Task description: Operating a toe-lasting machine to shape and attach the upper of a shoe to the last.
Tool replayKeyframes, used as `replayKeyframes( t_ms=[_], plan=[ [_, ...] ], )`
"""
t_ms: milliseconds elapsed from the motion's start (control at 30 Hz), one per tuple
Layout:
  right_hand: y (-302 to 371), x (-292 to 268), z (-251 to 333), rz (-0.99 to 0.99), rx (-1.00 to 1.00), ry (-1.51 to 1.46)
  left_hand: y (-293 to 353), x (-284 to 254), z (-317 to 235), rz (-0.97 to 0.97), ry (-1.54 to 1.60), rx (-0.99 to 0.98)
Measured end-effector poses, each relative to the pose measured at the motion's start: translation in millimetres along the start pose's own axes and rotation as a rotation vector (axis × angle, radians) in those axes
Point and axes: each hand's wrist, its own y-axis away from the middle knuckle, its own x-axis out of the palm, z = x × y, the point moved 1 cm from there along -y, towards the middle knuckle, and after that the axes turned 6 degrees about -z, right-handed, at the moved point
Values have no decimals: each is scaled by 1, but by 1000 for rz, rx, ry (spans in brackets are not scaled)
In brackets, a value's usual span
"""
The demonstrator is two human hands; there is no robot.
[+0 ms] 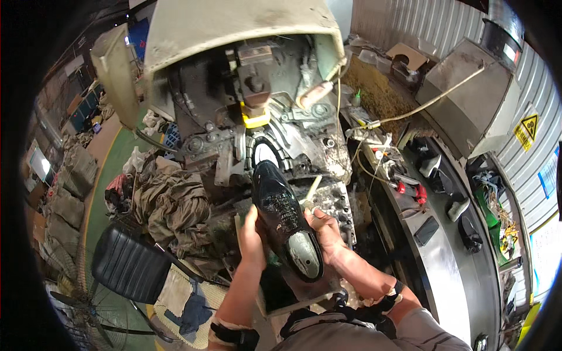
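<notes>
A glossy black shoe upper [273, 196], stretched on a grey-green last [303, 255], lies lengthwise before me. Its toe points away, up to the machine's curved toe clamp [249, 153], where a pale oval piece [266, 154] shows. My left hand [252, 238] is closed along the shoe's left side, its lower fingers hidden beneath. On the right side, my right hand [325, 233] grips the shoe near its opening. Just beyond the right fingertips stands a pale stick [313, 188]; whether they touch it I cannot tell. Above the clamp hangs a yellow-edged press head [256, 116].
The machine's cream hood [246, 26] overhangs the far side. To the left are crumpled cloths [172, 205], a black chair [130, 260] and a fan [88, 310]. A metal bench [436, 257] with a phone [427, 231] and red-handled tools [419, 193] runs along the right, beside black shoes [470, 234].
</notes>
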Motion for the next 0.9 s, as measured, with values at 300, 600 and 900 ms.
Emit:
replayKeyframes(
  t_ms=[300, 600, 900],
  plan=[
    [-56, 28, -10, -53, 56, 10, -12, -8, -20, -54, -12, -59],
    [-114, 38, -5, -105, 57, 88, -77, -10, -20, -70, -62, -17],
    [-136, 44, 0, -104, -54, 129, -104, -8, -20, -142, -19, -51]
  ],
)
